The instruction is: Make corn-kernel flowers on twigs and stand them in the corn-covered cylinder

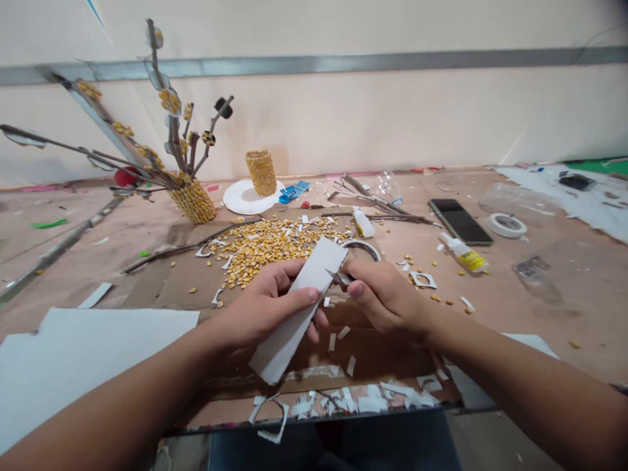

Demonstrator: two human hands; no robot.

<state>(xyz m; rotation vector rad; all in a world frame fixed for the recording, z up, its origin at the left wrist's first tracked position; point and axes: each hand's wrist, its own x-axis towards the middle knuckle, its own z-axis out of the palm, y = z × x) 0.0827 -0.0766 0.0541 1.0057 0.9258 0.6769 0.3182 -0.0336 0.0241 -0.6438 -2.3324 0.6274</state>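
Left hand [275, 301] closed on a white rectangular strip of card [287, 337]; thumb flat along the upper face, fingers curled beneath; the strip slants, far end up and toward the right; this pinch presumably keeps it stiff and leaves the right-hand edge free.

Right hand [387, 297] curled firmly round dark metal scissors [339, 277]; handles hidden in the fist, so cannot tell how far they are spread; the pointed blade meets the strip's right edge near its far end, tip lying over the white face; the hands work close together, likely for control of the blade.

Strip is held above a brown cardboard sheet [392, 356], which perhaps shields the tabletop; white paper scraps [370, 400] gather along the near edge, directly below the hands, as offcuts would.

Beyond the hands, a loose heap of yellow corn kernels [267, 245], spread within reach; to the right, a white glue bottle with a yellow label [468, 255] lies on its side, beside a dark flat phone [458, 221]; farther back, a kernel-covered cylinder [261, 173] stands upright on a white disc [234, 198], probably to keep its base off the table.
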